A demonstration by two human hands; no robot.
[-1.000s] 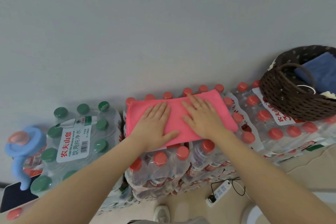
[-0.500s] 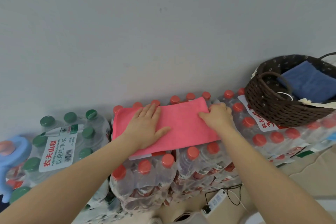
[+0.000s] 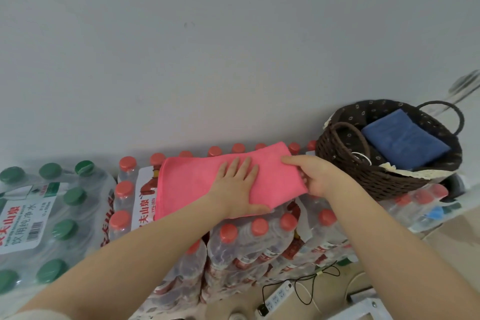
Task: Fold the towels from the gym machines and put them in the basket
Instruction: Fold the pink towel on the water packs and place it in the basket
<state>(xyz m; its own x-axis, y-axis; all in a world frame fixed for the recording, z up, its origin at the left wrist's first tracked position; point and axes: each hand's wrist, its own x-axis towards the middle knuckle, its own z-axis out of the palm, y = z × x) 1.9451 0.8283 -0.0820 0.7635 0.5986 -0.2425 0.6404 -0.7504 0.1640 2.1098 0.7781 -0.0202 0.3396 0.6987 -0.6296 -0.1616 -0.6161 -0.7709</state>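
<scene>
A folded pink towel (image 3: 192,184) lies on top of shrink-wrapped packs of red-capped water bottles (image 3: 259,239). My left hand (image 3: 240,184) presses flat on the towel's middle, fingers straight. My right hand (image 3: 315,176) grips the towel's right end, thumb on top and fingers curled under the edge. To the right a dark brown woven basket (image 3: 363,176) with two loop handles stands on the bottle packs. A folded blue towel (image 3: 405,141) lies inside it.
Packs of green-capped bottles (image 3: 52,215) stand to the left. A plain grey wall (image 3: 233,47) rises right behind everything. On the floor below lie a white power strip (image 3: 276,299) and thin black cables. A white frame edge (image 3: 363,306) shows at bottom right.
My right hand slid from the towel's middle to its right end and took hold of it. My left hand shifted right to the towel's centre. The view turned toward the basket.
</scene>
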